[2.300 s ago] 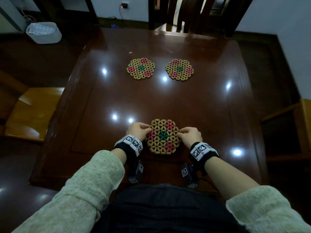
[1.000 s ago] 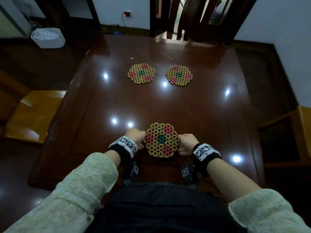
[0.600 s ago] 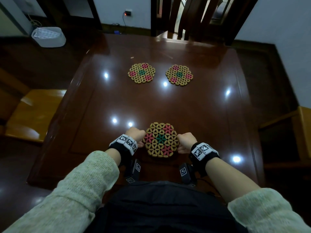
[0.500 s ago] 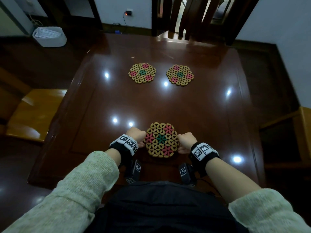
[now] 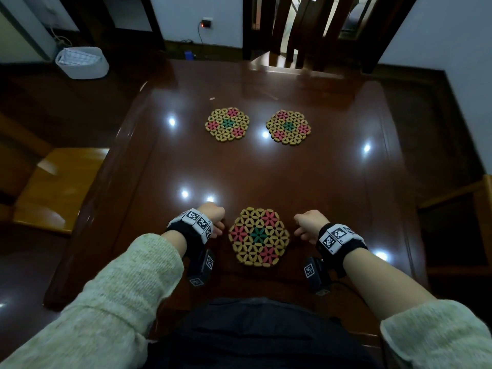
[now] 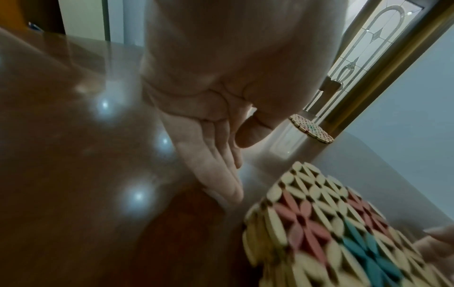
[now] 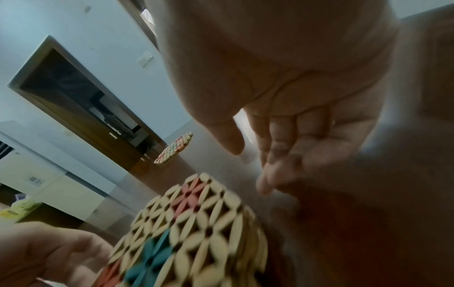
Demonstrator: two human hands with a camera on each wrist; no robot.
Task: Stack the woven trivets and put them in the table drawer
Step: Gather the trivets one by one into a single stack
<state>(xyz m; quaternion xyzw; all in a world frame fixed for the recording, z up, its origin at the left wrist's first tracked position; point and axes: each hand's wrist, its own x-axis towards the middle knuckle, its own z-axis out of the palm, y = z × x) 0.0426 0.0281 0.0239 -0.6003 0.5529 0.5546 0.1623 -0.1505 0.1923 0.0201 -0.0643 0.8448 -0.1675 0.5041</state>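
A thick hexagonal woven trivet, tan with pink and teal flowers, lies near the front edge of the dark glossy table; its tall side suggests a stack. My left hand sits just to its left and my right hand just to its right, neither touching it. Both hang relaxed and hold nothing, as the left wrist view and right wrist view show. Two single trivets lie side by side at the far end, one left and one right. No drawer is visible.
A dark wooden chair stands at the table's far side. A light wooden seat is at the left and another chair at the right. A white basket sits on the floor at the back left.
Both hands have let go of the near trivet's sides and moved a little outward. The trivet stays where it was.
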